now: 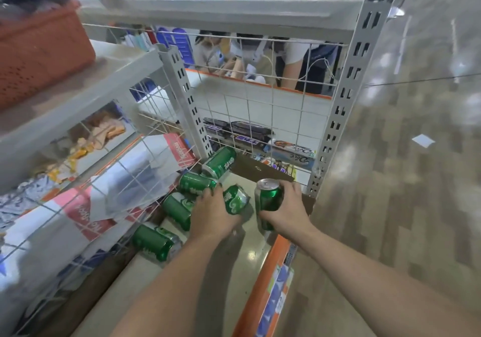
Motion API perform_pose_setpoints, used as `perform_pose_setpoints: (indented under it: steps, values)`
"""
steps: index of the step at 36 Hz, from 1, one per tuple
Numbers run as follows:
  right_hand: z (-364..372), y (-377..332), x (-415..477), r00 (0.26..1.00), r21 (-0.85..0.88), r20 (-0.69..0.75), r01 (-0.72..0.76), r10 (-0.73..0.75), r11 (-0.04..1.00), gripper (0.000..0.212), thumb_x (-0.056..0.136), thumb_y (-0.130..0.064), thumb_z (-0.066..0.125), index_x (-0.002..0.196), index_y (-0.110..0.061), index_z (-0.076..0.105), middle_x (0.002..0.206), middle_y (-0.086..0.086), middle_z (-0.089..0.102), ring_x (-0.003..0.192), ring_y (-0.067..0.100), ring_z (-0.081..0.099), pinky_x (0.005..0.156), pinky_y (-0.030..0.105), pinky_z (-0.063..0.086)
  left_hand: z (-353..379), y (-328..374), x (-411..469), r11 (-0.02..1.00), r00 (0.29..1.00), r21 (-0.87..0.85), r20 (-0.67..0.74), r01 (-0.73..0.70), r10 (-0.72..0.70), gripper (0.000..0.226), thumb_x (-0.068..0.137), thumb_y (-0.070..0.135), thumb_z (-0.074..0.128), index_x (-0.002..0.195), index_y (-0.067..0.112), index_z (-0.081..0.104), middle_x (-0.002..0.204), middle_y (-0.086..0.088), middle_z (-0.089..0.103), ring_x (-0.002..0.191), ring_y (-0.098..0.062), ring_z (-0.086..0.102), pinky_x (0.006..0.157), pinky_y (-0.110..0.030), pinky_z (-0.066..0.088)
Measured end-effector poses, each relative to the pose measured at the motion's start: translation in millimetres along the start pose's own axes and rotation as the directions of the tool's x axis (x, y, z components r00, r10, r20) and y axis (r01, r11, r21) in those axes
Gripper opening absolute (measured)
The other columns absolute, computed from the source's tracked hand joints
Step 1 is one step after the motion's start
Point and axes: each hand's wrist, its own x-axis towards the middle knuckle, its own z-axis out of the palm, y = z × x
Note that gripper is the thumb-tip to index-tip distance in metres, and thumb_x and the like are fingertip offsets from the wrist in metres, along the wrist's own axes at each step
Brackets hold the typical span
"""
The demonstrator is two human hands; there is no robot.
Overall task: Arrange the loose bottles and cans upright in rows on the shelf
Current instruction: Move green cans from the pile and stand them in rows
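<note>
- Big picture first: the grey metal shelf (250, 256) runs out ahead of both hands, its glossy pale board catching the ceiling lights, with a wire grid panel (260, 117) closing the far end beyond the fingertips and another grid along the side left of the left hand.
- Beyond those fingers, through the mesh, there are boxed snacks and people standing; wood-pattern flooring (416, 180) stretches away right of the right hand.
- An orange price rail (263, 284) edges the shelf just below the right wrist.
- Now the hands: the right hand (289, 209) is wrapped around an upright green can (269, 201), fingers closed on its body, silver top up — likely being stood in place as the start of a row near the front right corner.
- The left hand (213, 214) has its fingers curled over a tipped can (235, 200), gripping it just beside the upright one — probably to turn it onto its base next.
- Loose cans lie on their sides around the left fingers: one at the far corner (220, 163), one just beyond the fingertips (195, 183), one beside the left hand's outer edge (178, 210), one nearer the forearm (154, 243).
- Early days, I'd say: one upright, five still down.
</note>
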Motion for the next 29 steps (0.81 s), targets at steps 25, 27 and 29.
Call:
perform_pose_setpoints:
  steps: [25, 27, 29]
  values:
    - [77, -84, -57, 0.918, 0.289, 0.261, 0.219, -0.297, 0.932, 0.056, 0.066, -0.008, 0.087, 0.111, -0.027, 0.061, 0.087, -0.008, 0.073, 0.071, 0.005, 0.067, 0.06, 0.022, 0.054, -86, -89, -114, 0.473, 0.852, -0.881, -0.258, -0.014, -0.455, 0.061, 0.07, 0.001, 0.08, 0.108, 0.038, 0.049, 0.097, 0.003, 0.069, 0.083, -0.01, 0.067, 0.067, -0.02, 0.049]
    - [102, -102, -73, 0.886, 0.323, 0.307, 0.245, -0.346, 0.914, 0.063, 0.063, -0.009, 0.088, 0.118, -0.028, 0.062, 0.095, -0.008, 0.077, 0.083, 0.011, 0.074, 0.072, 0.034, 0.061, -100, -114, -137, 0.478, 0.816, -0.878, -0.297, -0.029, -0.496, 0.056, 0.073, 0.001, 0.078, 0.103, 0.037, 0.048, 0.094, 0.002, 0.068, 0.082, -0.014, 0.066, 0.067, -0.023, 0.05]
    - [129, -118, -92, 0.839, 0.345, 0.369, 0.275, -0.399, 0.897, 0.065, 0.064, -0.008, 0.087, 0.121, -0.025, 0.063, 0.1, -0.004, 0.078, 0.088, 0.013, 0.076, 0.08, 0.042, 0.064, -111, -140, -164, 0.489, 0.781, -0.872, -0.32, -0.022, -0.536, 0.048, 0.075, 0.006, 0.081, 0.101, 0.026, 0.045, 0.094, -0.002, 0.066, 0.08, -0.016, 0.065, 0.065, -0.025, 0.049]
